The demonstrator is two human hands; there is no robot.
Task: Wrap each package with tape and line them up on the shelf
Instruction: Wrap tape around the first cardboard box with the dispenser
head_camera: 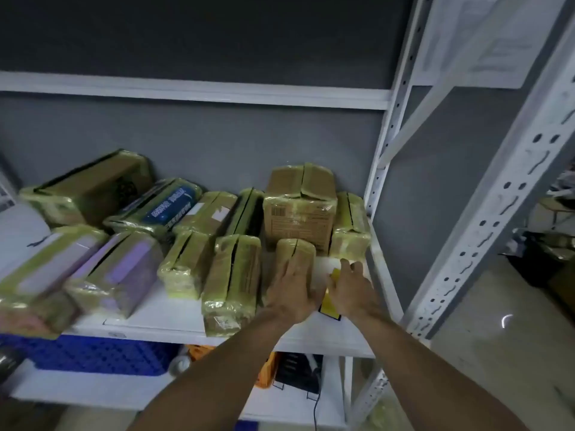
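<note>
1. The left hand [292, 290] lay released, fingers straight, on a small taped package [298, 251] at the shelf's [174, 312] near right.
2. The right hand [351, 287] touched a yellow item [329, 301]; I cannot tell whether it was grasping.

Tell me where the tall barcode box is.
Head view: the tall barcode box stands at the back right of the shelf, behind the left hand, one taped package from the white upright.

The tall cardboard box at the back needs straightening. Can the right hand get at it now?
Probably yes: the right hand is just in front of the tall box, whose top stands above the small package under the left hand. The yellow item by it may hinder.
</note>
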